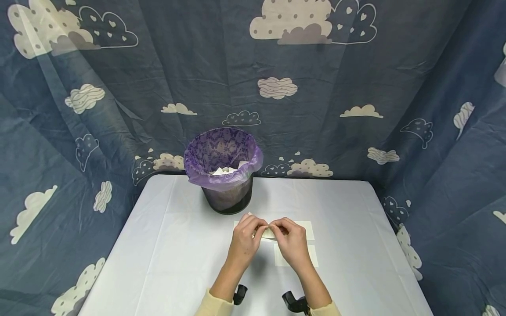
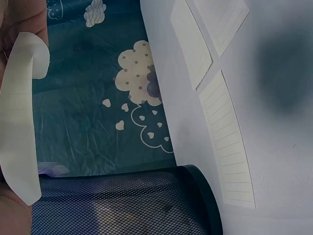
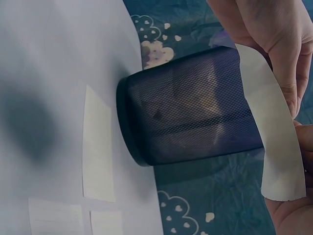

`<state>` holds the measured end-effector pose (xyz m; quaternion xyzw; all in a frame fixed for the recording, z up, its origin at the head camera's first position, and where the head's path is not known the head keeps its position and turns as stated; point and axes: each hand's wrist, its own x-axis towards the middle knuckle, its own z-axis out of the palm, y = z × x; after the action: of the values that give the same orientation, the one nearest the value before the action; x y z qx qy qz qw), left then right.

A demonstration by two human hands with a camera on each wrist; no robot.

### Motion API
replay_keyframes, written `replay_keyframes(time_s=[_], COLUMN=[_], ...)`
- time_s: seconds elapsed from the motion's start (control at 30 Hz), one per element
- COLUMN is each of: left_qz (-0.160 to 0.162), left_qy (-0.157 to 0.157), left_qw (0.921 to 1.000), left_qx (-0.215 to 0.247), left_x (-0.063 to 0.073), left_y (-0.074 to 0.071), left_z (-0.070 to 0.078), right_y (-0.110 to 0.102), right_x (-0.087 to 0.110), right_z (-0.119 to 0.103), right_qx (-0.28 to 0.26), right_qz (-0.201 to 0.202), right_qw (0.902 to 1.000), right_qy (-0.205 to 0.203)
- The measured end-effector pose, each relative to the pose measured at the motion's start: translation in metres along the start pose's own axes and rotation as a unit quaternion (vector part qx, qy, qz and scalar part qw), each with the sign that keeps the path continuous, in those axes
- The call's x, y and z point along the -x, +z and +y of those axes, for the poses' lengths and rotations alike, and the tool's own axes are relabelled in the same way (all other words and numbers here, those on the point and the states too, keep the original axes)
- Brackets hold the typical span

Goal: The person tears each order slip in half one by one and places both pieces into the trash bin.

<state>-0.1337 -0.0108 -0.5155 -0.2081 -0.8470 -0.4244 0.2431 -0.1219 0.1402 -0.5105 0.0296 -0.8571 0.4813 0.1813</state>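
Note:
My left hand (image 1: 245,240) and right hand (image 1: 292,244) meet over the table, fingertips almost touching. Between them they pinch a strip of pale paper (image 1: 268,234) by its upper edge. In the left wrist view this paper strip (image 2: 18,117) hangs with one end curled over. The right wrist view shows the same strip (image 3: 270,117) bowed along its length, with fingers behind it. Below the hands, several pieces of lined paper lie flat, among them one piece (image 1: 305,229) partly behind the right hand and a nearer piece (image 1: 281,258).
Beyond the hands stands a black mesh bin (image 1: 229,198) lined with a purple bag (image 1: 253,160). White paper scraps (image 1: 223,170) lie inside it. A white cloth covers the table (image 1: 178,245), and a dark blue cloud-print curtain (image 1: 213,66) hangs behind and at both sides.

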Motion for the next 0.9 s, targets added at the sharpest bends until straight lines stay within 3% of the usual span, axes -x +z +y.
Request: replay_keyframes(time_s=[0.27, 0.9], left_qz=[0.013, 0.017], left_qy=[0.016, 0.003], left_qw=[0.9998, 0.9995], left_qx=[0.008, 0.027], left_x=[0.0005, 0.0022], left_y=[-0.0020, -0.0044], left_z=[0.0002, 0.0012], right_y=[-0.0003, -0.0021], right_x=[-0.0003, -0.0029], right_z=[-0.0006, 0.0001], right_qx=[-0.012, -0.014], right_qz=[-0.007, -0.001], right_qw=[0.9997, 0.9998], right_qy=[0.021, 0.014])
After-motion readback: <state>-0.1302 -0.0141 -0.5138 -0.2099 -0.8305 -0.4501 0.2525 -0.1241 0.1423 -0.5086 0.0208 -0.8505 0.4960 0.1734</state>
